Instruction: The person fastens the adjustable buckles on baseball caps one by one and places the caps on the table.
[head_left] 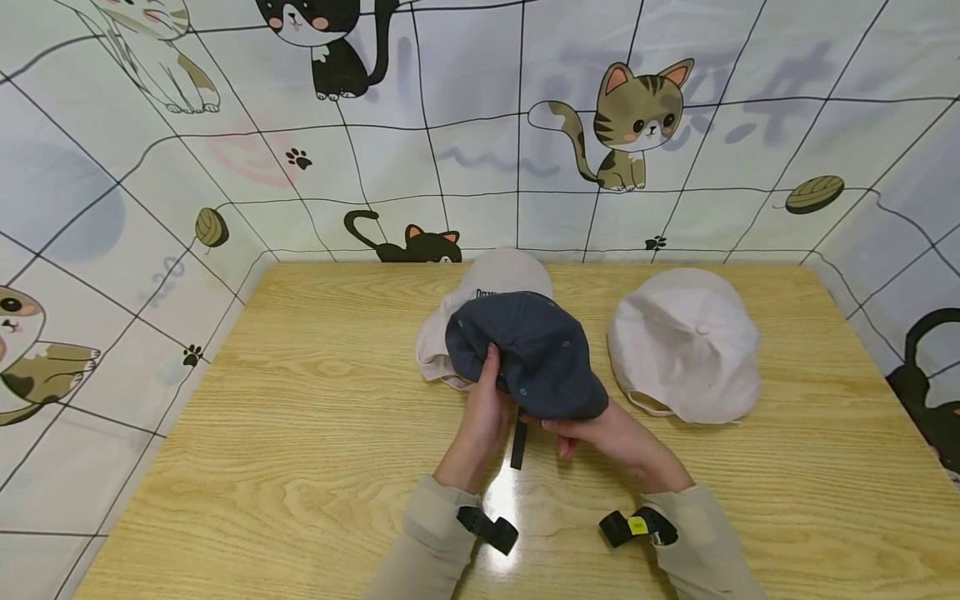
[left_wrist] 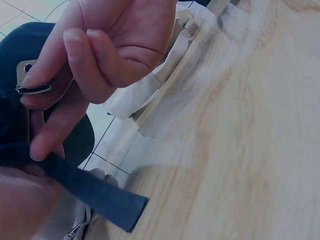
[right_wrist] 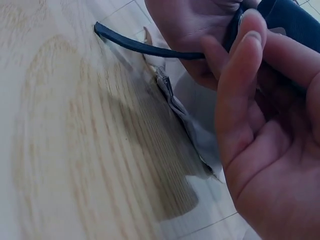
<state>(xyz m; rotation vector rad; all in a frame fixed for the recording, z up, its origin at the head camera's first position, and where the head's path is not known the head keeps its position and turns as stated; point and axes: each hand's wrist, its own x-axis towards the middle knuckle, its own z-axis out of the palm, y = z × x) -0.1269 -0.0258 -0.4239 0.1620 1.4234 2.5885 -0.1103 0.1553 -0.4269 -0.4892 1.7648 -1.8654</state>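
A dark blue baseball cap (head_left: 543,350) is held tilted over the table, brim toward the lower right. My left hand (head_left: 486,408) grips its left side, thumb lying on top of the fabric. At the lower edge my right hand (head_left: 603,433) pinches the cap by a small metal buckle (left_wrist: 37,90). A loose strap (head_left: 518,442) dangles between the hands; one of my right fingers touches it in the left wrist view. The left hand's fingers are hidden under the cap in the head view.
Behind the blue cap lies a pale cap (head_left: 513,271) with dark lettering, partly covered in the head view. A white cap (head_left: 690,342) rests to the right. All are on or over a wood-grain table (head_left: 300,467), bordered by a cat-print curtain (head_left: 480,167).
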